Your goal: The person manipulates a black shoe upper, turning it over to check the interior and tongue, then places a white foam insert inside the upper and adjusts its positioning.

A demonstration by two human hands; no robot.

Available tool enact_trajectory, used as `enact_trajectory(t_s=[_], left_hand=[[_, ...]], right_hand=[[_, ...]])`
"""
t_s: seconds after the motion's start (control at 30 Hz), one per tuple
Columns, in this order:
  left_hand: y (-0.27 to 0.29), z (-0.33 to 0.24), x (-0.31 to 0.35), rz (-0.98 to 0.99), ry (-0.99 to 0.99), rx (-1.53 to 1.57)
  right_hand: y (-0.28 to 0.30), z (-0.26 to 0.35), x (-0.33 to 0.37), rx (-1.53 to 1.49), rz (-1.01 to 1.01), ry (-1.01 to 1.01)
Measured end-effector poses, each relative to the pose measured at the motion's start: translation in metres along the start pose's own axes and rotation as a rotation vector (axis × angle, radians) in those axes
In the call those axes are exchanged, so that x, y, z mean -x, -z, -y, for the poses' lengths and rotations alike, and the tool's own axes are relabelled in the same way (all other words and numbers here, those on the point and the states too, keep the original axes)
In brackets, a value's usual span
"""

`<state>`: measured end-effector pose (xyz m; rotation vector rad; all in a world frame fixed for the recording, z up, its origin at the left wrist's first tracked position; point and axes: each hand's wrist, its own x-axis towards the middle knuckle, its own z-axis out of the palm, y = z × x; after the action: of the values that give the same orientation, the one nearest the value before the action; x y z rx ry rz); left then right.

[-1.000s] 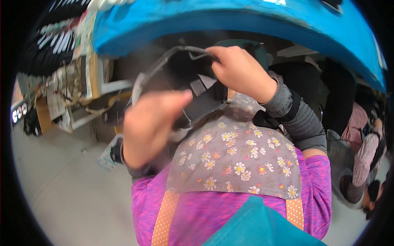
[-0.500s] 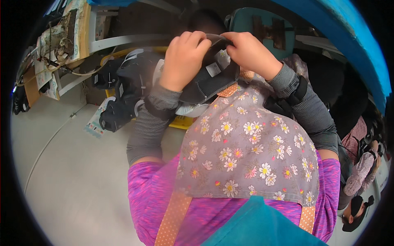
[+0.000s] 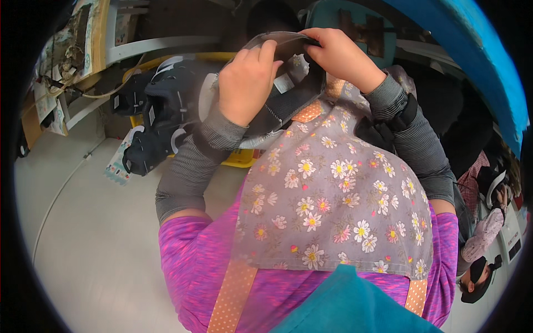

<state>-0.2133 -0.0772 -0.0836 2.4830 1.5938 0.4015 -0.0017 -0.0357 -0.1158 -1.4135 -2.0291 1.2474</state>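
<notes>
"Two hands on one piece, is it?"

"Yes, a dark fabric piece (image 3: 302, 91), out in front of me, just past the far end of my flowered apron (image 3: 327, 188)."

"What's each hand doing?"

"My right hand (image 3: 347, 58) pinches the rim at the top, thumb and fingers closed on the edge. My left hand (image 3: 247, 83) lies along the left side with its fingers bent by the opening. How firmly it grips, if at all, I cannot tell from here."

"Can you see into it?"

"I can. The opening gapes between my hands, and a white label (image 3: 283, 84) shows on the inner side."

"And around you?"

"Left of it there's a yellow bin (image 3: 239, 161), with more dark pieces (image 3: 172, 91) heaped at it, some showing white trim. A printed card (image 3: 117, 165) lies beside them. A blue cover (image 3: 477, 44) curves along the upper right, and a teal panel (image 3: 323, 16) stands beyond my right hand. Well off to my right is a co-worker's pinkish sleeve (image 3: 483, 236)."
</notes>
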Motion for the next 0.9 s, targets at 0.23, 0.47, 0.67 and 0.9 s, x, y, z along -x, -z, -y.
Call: enact_trajectory(t_s=[0.23,0.47,0.67,0.9], left_hand=[[-0.003,-0.006,0.003,-0.006,0.100,0.158],[-0.016,-0.035,0.000,0.041,0.053,0.315],[-0.017,-0.050,0.002,0.049,0.086,0.385],[0.020,0.002,-0.008,0.008,-0.070,0.011]], right_hand=[[-0.002,-0.003,0.000,0.042,-0.060,0.018],[-0.008,-0.005,0.001,0.115,-0.153,-0.036],[-0.005,0.005,0.008,0.066,-0.176,-0.089],[0.002,-0.010,0.018,0.067,-0.170,-0.062]])
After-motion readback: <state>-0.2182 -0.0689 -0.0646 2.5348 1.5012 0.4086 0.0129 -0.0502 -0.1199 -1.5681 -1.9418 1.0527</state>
